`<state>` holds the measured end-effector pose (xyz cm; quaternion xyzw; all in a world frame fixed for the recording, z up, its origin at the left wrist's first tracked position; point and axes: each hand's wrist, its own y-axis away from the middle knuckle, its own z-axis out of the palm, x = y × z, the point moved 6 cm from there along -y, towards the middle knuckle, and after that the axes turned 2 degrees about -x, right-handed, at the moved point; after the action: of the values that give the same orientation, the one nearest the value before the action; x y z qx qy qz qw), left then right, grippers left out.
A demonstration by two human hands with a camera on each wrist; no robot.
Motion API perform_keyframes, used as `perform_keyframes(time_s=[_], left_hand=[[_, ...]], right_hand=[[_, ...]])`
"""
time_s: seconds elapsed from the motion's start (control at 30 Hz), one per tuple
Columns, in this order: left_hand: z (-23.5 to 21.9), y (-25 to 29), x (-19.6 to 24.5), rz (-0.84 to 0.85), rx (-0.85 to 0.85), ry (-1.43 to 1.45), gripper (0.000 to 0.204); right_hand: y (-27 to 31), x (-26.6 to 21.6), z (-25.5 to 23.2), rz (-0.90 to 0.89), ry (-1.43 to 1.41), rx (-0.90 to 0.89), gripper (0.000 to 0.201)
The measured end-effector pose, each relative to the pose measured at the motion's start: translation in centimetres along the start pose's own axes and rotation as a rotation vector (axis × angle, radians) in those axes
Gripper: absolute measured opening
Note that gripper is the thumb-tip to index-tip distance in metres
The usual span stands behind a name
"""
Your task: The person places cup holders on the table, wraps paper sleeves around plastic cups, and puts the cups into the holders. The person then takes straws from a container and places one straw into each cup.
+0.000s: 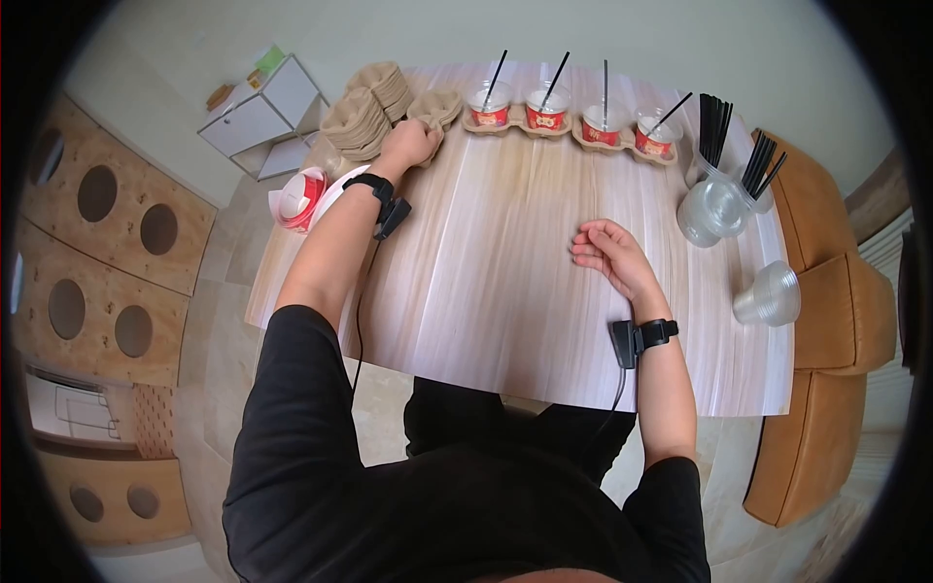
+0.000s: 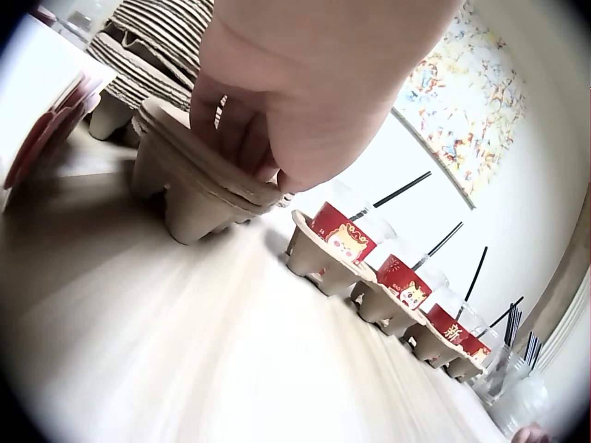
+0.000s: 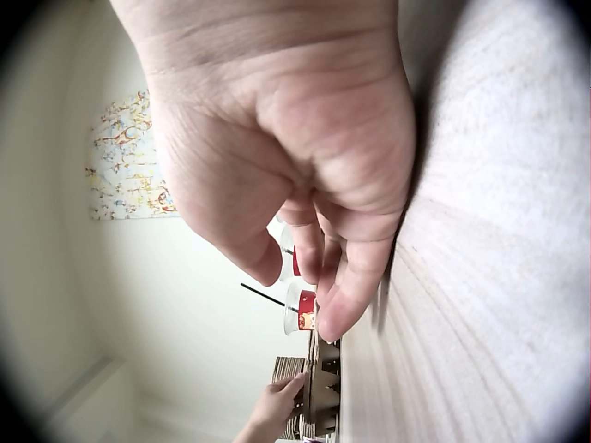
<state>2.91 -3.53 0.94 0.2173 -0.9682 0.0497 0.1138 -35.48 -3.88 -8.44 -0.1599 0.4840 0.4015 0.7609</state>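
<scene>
At the back left of the table, the left hand [image 1: 409, 146] grips the edge of a cardboard cup carrier [image 1: 436, 105]. In the left wrist view the fingers of the left hand [image 2: 277, 101] reach into the carrier [image 2: 199, 180], which looks like a small stack, with the thumb at its rim. Beside it stand taller stacks of carriers [image 1: 356, 126]. The right hand [image 1: 614, 258] rests at the table's right side, palm turned inward, fingers loosely bent and holding nothing; the right wrist view shows that hand [image 3: 286, 157] close up.
Two carriers [image 1: 521, 127] at the back hold red-banded cups [image 1: 602, 126] with black straws. Right: straw containers [image 1: 714, 136], clear cups [image 1: 700, 214] and more stacked cups [image 1: 768, 295]. Left: red paper items [image 1: 301, 200]. A tan sofa [image 1: 816, 321] stands beyond the table [image 1: 486, 291].
</scene>
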Motion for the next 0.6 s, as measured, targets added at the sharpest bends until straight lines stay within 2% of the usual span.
perform_keyframes(time_s=[0.07,0.13,0.2,0.23,0.33,0.4,0.43,0.5,0.53,0.6], left_hand=[[0.8,-1.2,-1.0,0.033,0.059,-0.031,0.035],[-0.1,-0.4,-0.1,0.064,0.118,-0.061,0.034],[0.5,0.3,0.3,0.014,-0.117,0.038,0.035],[0.8,0.0,0.1,0.014,-0.116,0.037,0.035],[1.9,-1.4,-0.8,0.032,-0.041,-0.019,0.036],[1.6,-1.9,-1.3,0.047,0.105,-0.084,0.039],[0.7,-0.9,-0.2,0.047,0.103,-0.084,0.039],[0.3,0.7,1.3,0.004,-0.090,0.009,0.038],[0.9,0.4,0.8,0.004,-0.090,0.008,0.038],[0.9,0.2,1.5,0.183,0.140,-0.199,0.038]], right_hand=[[0.0,0.0,0.0,0.003,0.003,0.004,0.018],[0.0,0.0,0.0,0.003,0.004,0.000,0.018],[0.0,0.0,0.1,0.004,0.003,0.000,0.018],[0.0,0.0,0.1,0.004,0.003,0.002,0.018],[0.1,-0.1,0.1,0.003,0.006,0.003,0.018],[0.0,0.1,-0.1,0.003,0.005,-0.001,0.019],[-0.1,0.1,-0.1,0.002,0.006,-0.007,0.019],[-0.1,0.1,-0.1,0.005,0.008,-0.005,0.019],[-0.1,0.1,0.0,0.006,0.012,-0.003,0.019],[-0.1,0.0,0.0,0.004,0.008,-0.006,0.019]])
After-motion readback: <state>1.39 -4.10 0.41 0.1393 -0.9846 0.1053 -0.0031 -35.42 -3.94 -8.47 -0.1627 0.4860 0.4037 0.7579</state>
